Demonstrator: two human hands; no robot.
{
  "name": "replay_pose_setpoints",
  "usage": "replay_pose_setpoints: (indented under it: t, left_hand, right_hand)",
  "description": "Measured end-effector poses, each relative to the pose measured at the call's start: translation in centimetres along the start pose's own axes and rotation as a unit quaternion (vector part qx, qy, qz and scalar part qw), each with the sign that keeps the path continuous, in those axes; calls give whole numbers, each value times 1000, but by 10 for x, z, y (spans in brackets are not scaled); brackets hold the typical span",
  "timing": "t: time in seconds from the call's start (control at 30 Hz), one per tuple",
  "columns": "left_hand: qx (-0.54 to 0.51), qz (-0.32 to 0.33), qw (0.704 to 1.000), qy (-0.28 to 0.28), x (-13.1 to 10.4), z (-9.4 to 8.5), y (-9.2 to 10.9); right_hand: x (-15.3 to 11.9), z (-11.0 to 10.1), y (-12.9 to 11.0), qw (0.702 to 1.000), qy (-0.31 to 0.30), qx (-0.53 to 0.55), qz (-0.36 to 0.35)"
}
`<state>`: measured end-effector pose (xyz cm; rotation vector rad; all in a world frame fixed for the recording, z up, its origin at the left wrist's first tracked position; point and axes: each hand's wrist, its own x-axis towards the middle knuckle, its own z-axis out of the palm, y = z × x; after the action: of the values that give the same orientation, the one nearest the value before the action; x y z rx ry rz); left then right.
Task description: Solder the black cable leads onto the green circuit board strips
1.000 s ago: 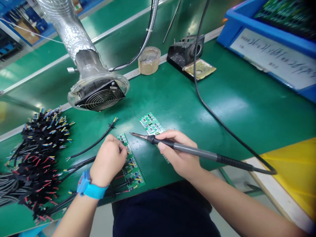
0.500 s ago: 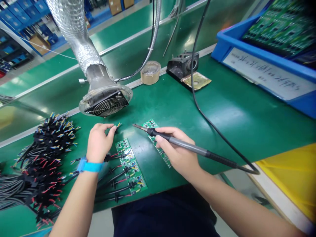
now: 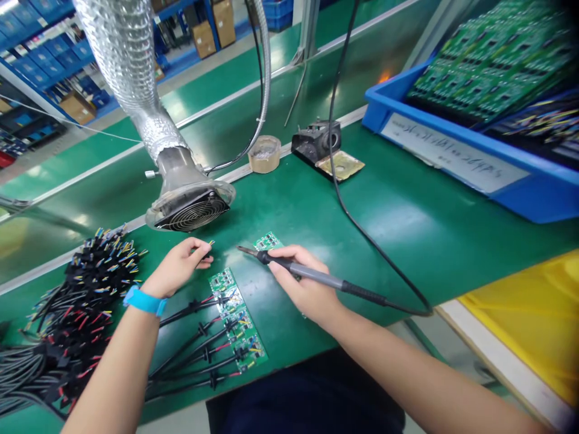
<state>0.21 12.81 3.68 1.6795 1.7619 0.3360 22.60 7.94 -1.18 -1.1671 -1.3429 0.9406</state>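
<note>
My left hand (image 3: 183, 265), with a blue wristband, pinches a black cable end whose thin coloured wires (image 3: 211, 243) stick out past the fingertips. In my right hand (image 3: 307, 280) is a soldering iron (image 3: 316, 275), its tip pointing left, above the mat and apart from the wires. Below the tip lies a green circuit board strip (image 3: 248, 331) with several black cables (image 3: 190, 343) running to it from the left. A second board strip (image 3: 268, 241) is partly hidden under my right hand.
A fume extractor hood (image 3: 194, 208) hangs above my left hand. Bundled cables (image 3: 94, 271) lie at the left. Behind are a tape roll (image 3: 265, 155) and an iron stand (image 3: 316, 141). A blue bin (image 3: 470, 163) of boards stands at the right, and the iron's cord (image 3: 362, 232) crosses the bench.
The camera view has shifted. My left hand has turned, its fingers now pointing more to the right, still pinching the cable end. My right hand still holds the iron, now covering more of the second board strip.
</note>
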Motion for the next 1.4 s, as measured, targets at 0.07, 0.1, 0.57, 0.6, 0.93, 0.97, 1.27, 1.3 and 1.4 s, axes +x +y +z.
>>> replay_pose_setpoints:
  t: [0.07, 0.1, 0.57, 0.6, 0.93, 0.97, 1.27, 1.3, 1.4]
  left_hand:
    - [-17, 10, 1000, -16, -8, -6, 6]
    - [-13, 21, 1000, -17, -12, -7, 8]
    - [110, 127, 984, 52, -47, 44, -13]
    - [111, 127, 984, 55, -47, 45, -12]
    - [127, 126, 981, 79, -46, 51, -12]
    - [129, 126, 980, 82, -46, 51, -12]
    - [147, 133, 976, 88, -47, 53, -9]
    - [147, 131, 976, 88, -48, 53, -9]
    - [148, 132, 976, 89, -47, 53, -9]
  right_hand:
    - [-1, 0, -1, 1000, -9, -7, -20]
    - [-2, 0, -1, 1000, -15, -8, -26]
    - [-4, -1, 2, 995, -103, -14, 10]
    - [-4, -1, 2, 994, -105, -18, 8]
    - [-5, 0, 1, 992, -121, -29, 4]
    - [-5, 0, 1, 992, -121, -32, 4]
    - [-5, -2, 0, 992, -119, -34, 5]
    - [-5, -2, 0, 993, -113, -32, 10]
    - [-5, -4, -1, 995, -87, -34, 22]
